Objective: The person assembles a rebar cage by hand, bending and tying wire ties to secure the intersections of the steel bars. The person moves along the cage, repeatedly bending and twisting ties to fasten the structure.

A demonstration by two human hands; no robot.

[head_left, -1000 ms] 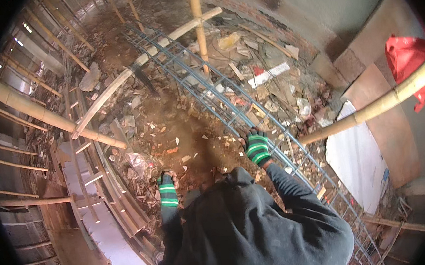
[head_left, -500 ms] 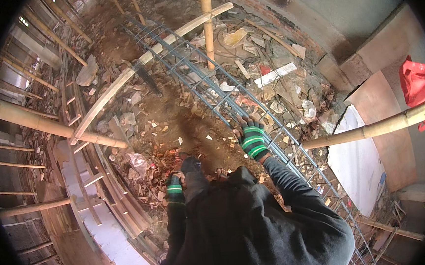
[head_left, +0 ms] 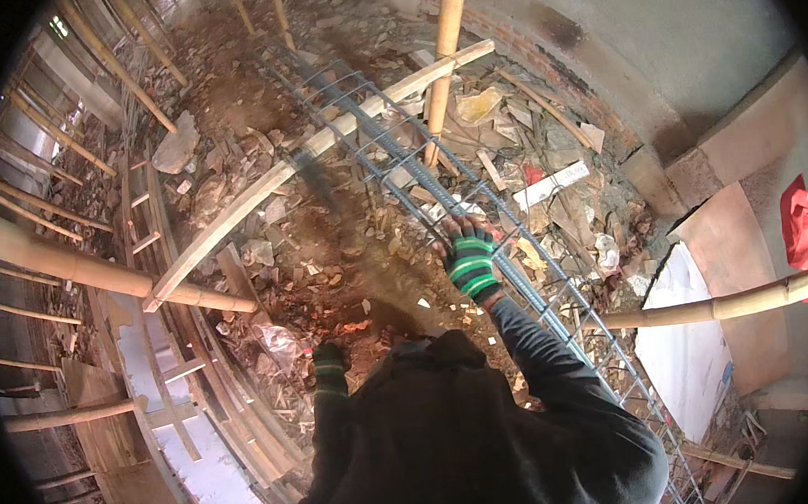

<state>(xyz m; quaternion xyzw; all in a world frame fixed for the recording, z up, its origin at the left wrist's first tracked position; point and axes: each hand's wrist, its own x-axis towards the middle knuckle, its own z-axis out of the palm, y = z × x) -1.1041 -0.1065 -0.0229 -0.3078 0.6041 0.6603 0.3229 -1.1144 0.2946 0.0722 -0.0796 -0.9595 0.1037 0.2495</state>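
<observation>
Well to the left of the left hand, a thick bamboo pole (head_left: 77,261) is seen slanting inward, its near end brought ahead and to the left of that hand. Behind and to the left, the jagged edge of a pale sheet (head_left: 199,468) is bordered by long timber strips (head_left: 222,391), by which the room on that side is narrowed. The left hand (head_left: 330,368) is covered by a dark glove with green stripes; its fingers are mostly hidden, so neither how far it is opened nor whether anything is held can be told. Ahead of it, the ground is crossed by a pale plank (head_left: 225,232).

Between the hands, room for movement is offered by a strip of ground (head_left: 381,254) littered with rubble. The right hand (head_left: 470,259), gloved alike, is laid on the left side of a steel rebar cage (head_left: 429,187), with its fingers partly spread and bent; whether they are closed around a bar cannot be told. The cage is stretched ahead of this hand, across the plank, and back beside the sleeve. Ahead, an upright bamboo pole (head_left: 447,62) is passed closely by the cage. To the right, the space is bounded by another bamboo pole (head_left: 722,306), a white panel (head_left: 684,364) and a hanging red cloth (head_left: 803,224).
</observation>
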